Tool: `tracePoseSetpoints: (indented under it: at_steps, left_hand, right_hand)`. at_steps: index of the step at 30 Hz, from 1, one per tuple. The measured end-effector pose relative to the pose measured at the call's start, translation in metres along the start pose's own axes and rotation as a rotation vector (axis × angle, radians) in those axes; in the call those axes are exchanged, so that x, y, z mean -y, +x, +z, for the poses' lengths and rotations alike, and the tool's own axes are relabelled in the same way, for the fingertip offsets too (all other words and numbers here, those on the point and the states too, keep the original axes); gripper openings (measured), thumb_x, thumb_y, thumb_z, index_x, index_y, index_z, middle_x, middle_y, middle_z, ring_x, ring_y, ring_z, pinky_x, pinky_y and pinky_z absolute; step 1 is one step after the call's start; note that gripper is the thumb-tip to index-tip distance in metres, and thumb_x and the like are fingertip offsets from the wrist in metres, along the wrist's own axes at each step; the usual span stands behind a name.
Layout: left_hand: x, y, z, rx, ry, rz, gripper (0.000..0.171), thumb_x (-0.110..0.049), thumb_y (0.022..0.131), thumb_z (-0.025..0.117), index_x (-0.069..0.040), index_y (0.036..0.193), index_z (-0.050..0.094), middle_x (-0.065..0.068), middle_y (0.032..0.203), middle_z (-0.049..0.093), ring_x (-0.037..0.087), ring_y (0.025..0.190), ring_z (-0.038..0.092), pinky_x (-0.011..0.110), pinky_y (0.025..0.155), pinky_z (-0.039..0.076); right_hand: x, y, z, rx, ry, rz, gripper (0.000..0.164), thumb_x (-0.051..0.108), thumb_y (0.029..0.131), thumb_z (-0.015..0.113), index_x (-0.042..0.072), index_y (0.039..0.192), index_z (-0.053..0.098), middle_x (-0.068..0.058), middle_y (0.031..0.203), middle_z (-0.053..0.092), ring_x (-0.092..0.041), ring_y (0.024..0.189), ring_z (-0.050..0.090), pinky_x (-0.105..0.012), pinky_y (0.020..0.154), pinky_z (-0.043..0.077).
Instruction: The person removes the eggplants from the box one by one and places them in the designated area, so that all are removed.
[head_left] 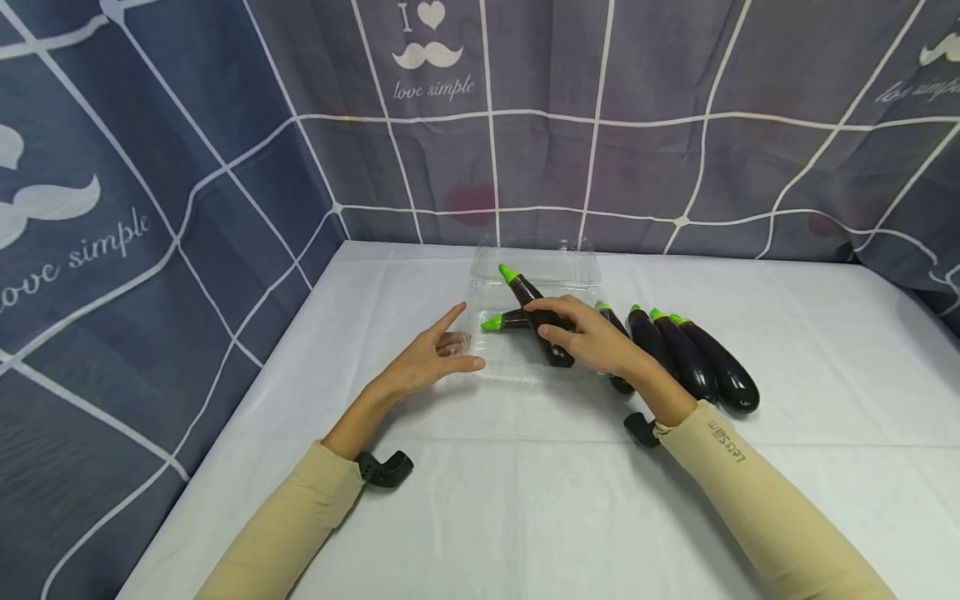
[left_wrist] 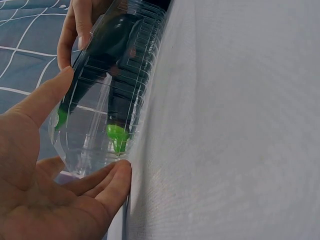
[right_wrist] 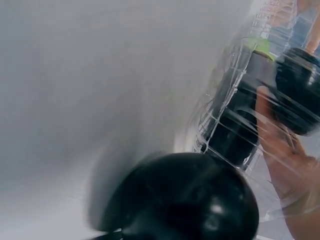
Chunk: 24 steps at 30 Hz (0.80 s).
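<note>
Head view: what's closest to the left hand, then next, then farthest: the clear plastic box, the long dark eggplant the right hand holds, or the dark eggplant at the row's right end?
1. Clear plastic box: at the left hand.
2. Held dark eggplant: over the box.
3. Row-end dark eggplant: right of the box.

And it's soft, bright light across the white tablecloth [head_left: 510, 525], faint shadows beside the sleeves [head_left: 757, 496], small glints on the eggplants [head_left: 738, 390]! Left wrist runs dimmer, reflections streaking the clear tray [left_wrist: 82, 162], while the right-wrist view blurs the right hand [right_wrist: 285, 155].
</note>
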<state>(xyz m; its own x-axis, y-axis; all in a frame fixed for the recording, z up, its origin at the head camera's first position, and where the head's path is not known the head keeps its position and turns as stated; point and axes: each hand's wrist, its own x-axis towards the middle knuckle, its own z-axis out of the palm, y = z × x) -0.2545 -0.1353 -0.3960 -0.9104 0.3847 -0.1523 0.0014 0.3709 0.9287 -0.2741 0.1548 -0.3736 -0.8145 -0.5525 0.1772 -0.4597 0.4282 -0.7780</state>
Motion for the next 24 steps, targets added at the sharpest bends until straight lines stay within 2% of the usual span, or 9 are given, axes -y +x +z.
tracePoseSetpoints:
  at_steps: [8, 14, 24]
  left_hand:
    - [0.0021, 0.0, -0.0006, 0.006, -0.008, 0.012, 0.102, -0.038, 0.081, 0.082, -0.036, 0.159, 0.016, 0.017, 0.151, 0.037, 0.033, 0.14, 0.036, 0.053, 0.107, 0.035]
    - [0.002, 0.0002, -0.0006, 0.011, -0.005, 0.013, 0.102, -0.038, 0.082, 0.081, -0.035, 0.159, 0.015, 0.017, 0.151, 0.037, 0.034, 0.14, 0.035, 0.054, 0.107, 0.034]
    - [0.0022, -0.0002, -0.0017, 0.013, -0.003, 0.015, 0.102, -0.038, 0.081, 0.081, -0.035, 0.159, 0.015, 0.018, 0.151, 0.036, 0.034, 0.14, 0.035, 0.054, 0.108, 0.034]
  right_hand:
    - [-0.0034, -0.0008, 0.0014, -0.03, 0.068, 0.035, 0.053, 0.01, 0.094, 0.066, 0.011, 0.144, 0.05, -0.016, 0.14, 0.045, -0.031, 0.114, 0.052, -0.047, 0.091, 0.044]
    - [-0.0022, -0.0018, 0.0002, -0.062, 0.154, 0.071, 0.055, 0.01, 0.096, 0.065, 0.011, 0.147, 0.045, -0.016, 0.144, 0.042, -0.036, 0.119, 0.055, -0.044, 0.084, 0.051]
    - [0.0015, -0.0022, -0.0013, -0.111, 0.22, 0.099, 0.057, 0.015, 0.097, 0.065, 0.015, 0.149, 0.042, -0.016, 0.138, 0.047, -0.032, 0.113, 0.061, -0.043, 0.083, 0.051]
